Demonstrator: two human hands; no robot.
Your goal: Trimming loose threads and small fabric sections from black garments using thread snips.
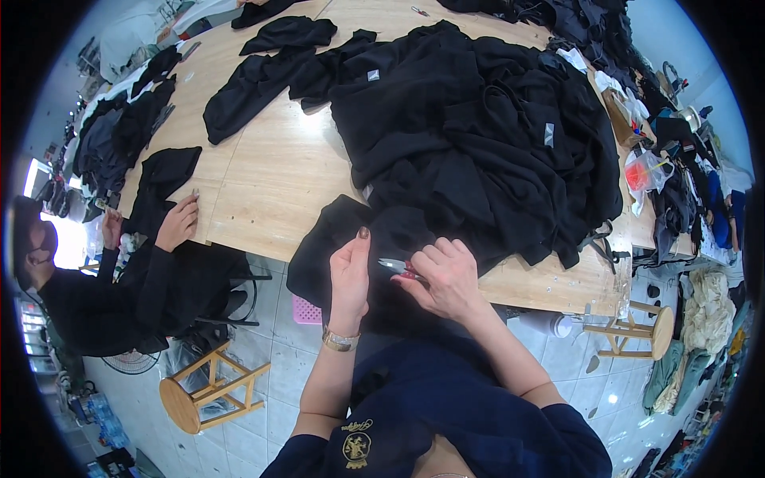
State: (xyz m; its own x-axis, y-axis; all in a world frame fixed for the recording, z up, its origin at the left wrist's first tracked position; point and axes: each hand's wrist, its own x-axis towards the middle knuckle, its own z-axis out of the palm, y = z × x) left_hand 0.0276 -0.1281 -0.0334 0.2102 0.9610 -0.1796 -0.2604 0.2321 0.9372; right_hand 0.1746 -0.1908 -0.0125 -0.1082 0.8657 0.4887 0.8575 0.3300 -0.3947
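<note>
"One pair of snips (401, 268): where?"

"Right hand (448, 272), fingers wrapped round the red handles, blades toward the left hand (349, 275). That one's curled, thumb up; I can't tell its hold."

"And the black cloth (320, 239)?"

"Beneath both, draped over the table (259, 227) edge."

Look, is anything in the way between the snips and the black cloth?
Nothing that I can see. The right hand's fingers hold the red-handled snips, and black cloth shows right behind their blades. The left hand is just left of them, not in between. Whether blades and cloth touch, I can't tell.
</note>
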